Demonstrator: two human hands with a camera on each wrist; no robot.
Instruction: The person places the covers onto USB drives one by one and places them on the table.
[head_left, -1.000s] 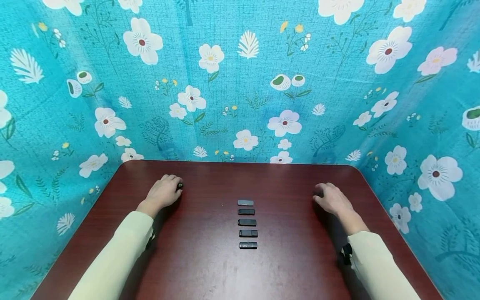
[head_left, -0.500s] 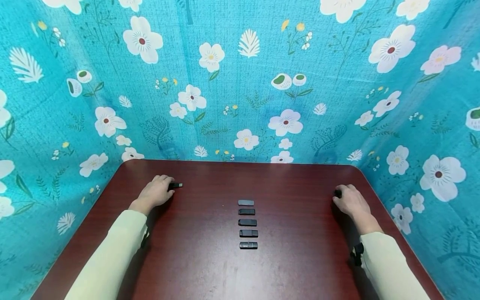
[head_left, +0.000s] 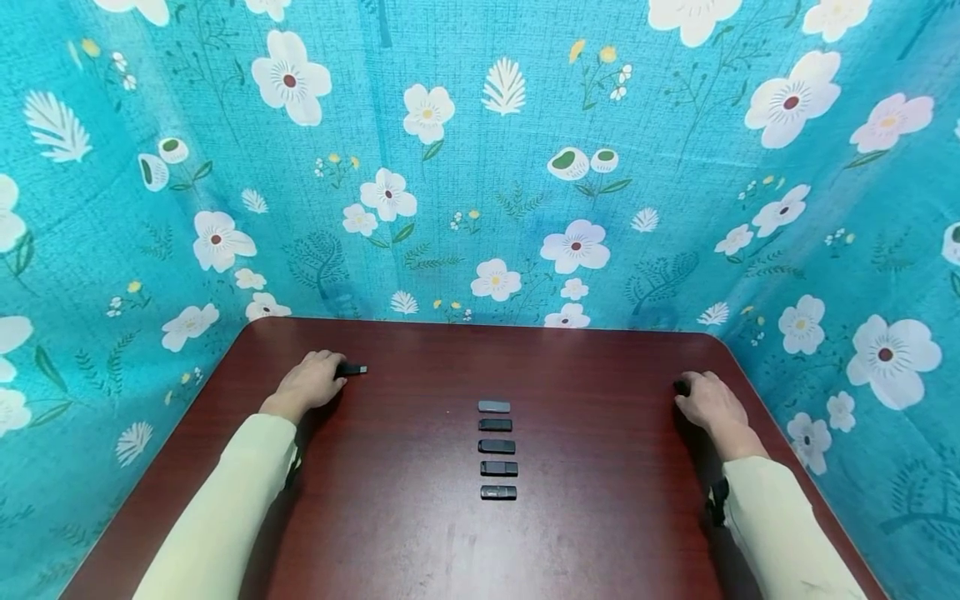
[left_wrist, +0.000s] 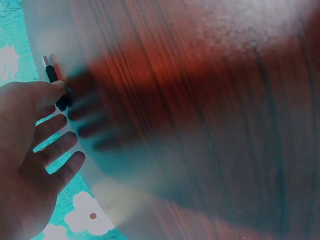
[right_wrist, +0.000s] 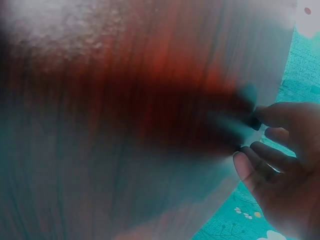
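In the head view my left hand (head_left: 309,383) is at the table's far left, pinching a black USB flash drive (head_left: 351,369). Its bare metal plug points right. The left wrist view shows the drive (left_wrist: 52,75) between thumb and forefinger, other fingers spread. At the far right, my right hand (head_left: 711,402) holds a small black piece (head_left: 682,387) at its fingertips. Thumb and forefinger pinch that piece (right_wrist: 256,121) in the right wrist view; most of it is hidden, so its kind is unclear. Between the hands, several USB flash drives (head_left: 497,447) lie in a column.
A dark red-brown wooden table (head_left: 405,533) with rounded far corners bears everything. Blue flowered cloth (head_left: 450,183) hangs behind it and along both sides. The farthest drive in the column is grey (head_left: 493,407); the others look black.
My right hand has moved right with the small black piece. My left hand has shifted slightly left, and more of its flash drive shows now. The column of drives lies as before.
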